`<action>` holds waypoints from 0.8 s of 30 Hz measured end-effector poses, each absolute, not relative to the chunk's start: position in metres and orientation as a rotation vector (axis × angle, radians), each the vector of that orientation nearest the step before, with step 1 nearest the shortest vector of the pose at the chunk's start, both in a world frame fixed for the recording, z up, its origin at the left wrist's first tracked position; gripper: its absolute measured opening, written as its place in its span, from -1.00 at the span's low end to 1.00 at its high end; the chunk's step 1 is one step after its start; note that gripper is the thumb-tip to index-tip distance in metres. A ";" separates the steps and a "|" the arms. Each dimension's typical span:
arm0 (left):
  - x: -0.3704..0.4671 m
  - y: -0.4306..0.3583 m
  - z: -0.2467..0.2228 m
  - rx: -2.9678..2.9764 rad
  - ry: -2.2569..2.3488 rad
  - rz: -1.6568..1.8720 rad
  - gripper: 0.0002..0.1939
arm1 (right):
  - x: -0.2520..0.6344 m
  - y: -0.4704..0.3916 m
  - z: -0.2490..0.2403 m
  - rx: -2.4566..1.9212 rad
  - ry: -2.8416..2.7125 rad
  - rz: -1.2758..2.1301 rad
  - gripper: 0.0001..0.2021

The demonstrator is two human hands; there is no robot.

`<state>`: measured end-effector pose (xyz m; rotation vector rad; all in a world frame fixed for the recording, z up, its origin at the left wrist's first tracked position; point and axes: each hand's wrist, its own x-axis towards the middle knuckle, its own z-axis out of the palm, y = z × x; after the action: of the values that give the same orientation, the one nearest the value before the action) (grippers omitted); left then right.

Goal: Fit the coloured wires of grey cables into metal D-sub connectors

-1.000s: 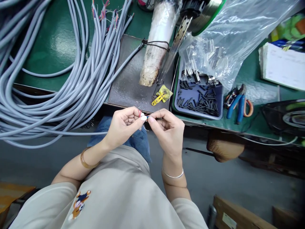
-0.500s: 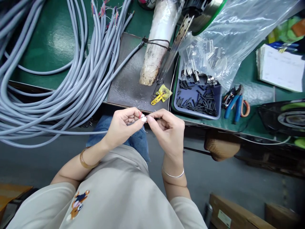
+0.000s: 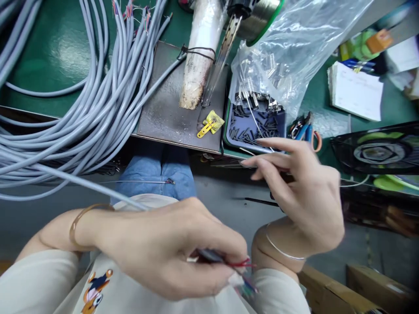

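My left hand is closed around the end of a grey cable, close in front of my shirt. Loose coloured wires, red ones clearest, stick out past its fingertips; motion blurs them, and the hand covers part of the cable. My right hand hovers just in front of the blue tray, fingers loosely bent and apart, with nothing visible in them. Short black tubes and metal connector parts lie in the tray. A thin silvery strand runs down over it.
A thick bundle of grey cables covers the bench's left side. On a dark plate lie a taped white roll and a yellow clip. Pliers, a paper pad, a wire spool and a plastic bag stand around the tray.
My hands, together at the bench edge before, have come apart. The left came down towards my body with the cable end; the right let go and moved right. The view shifted slightly.
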<state>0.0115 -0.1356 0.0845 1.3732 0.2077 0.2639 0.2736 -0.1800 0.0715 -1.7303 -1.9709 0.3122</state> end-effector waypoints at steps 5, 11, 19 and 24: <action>0.011 -0.157 0.040 0.596 0.606 0.405 -0.79 | 0.320 -0.140 0.057 -2.079 -2.097 -0.167 -0.61; 0.006 -0.140 -0.007 0.399 0.962 0.869 -0.77 | 0.318 -0.070 0.021 -2.331 -1.839 -0.443 -0.74; 0.002 -0.115 0.001 0.748 0.885 0.833 -0.79 | 0.308 -0.037 0.018 -2.385 -1.919 -0.099 -0.73; 0.008 -0.101 0.042 0.921 0.720 0.809 -0.83 | 0.316 -0.064 0.029 -2.244 -1.817 -0.056 -0.75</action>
<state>0.0079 -0.1013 0.0416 0.9209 0.7200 0.8092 0.3164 -0.0636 0.0289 -2.2443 -1.8168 -0.0557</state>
